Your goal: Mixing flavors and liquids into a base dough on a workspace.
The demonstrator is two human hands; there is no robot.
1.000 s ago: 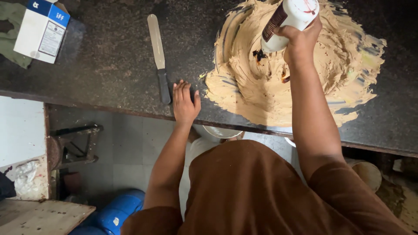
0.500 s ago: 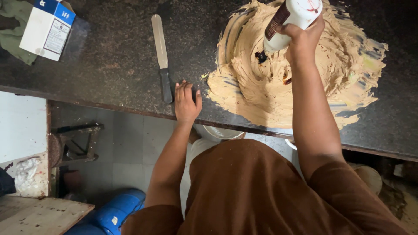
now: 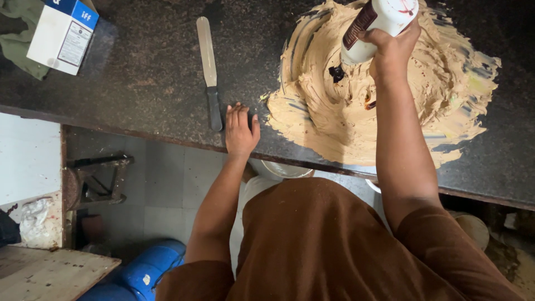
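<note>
From the head camera I look straight down on the dark speckled stone bench point(image 3: 139, 83). My right hand point(image 3: 393, 47) has its grip closed around a white plastic squeeze bottle with a dark brown label point(image 3: 379, 25). The bottle is tilted, its long axis running from the far right down to the near left, and its nozzle points into the wide spread of beige creamy paste point(image 3: 334, 120) that covers the right part of the bench. A small dark blob point(image 3: 336, 73) lies on the paste just under the nozzle.

My left hand point(image 3: 241, 131) lies flat and empty on the near edge of the bench, fingers together. Just beside it, on its left, is a long metal spatula with a black handle point(image 3: 209, 69), its axis running away from me. At the far left corner stands a white and blue cardboard box point(image 3: 62, 34).
</note>
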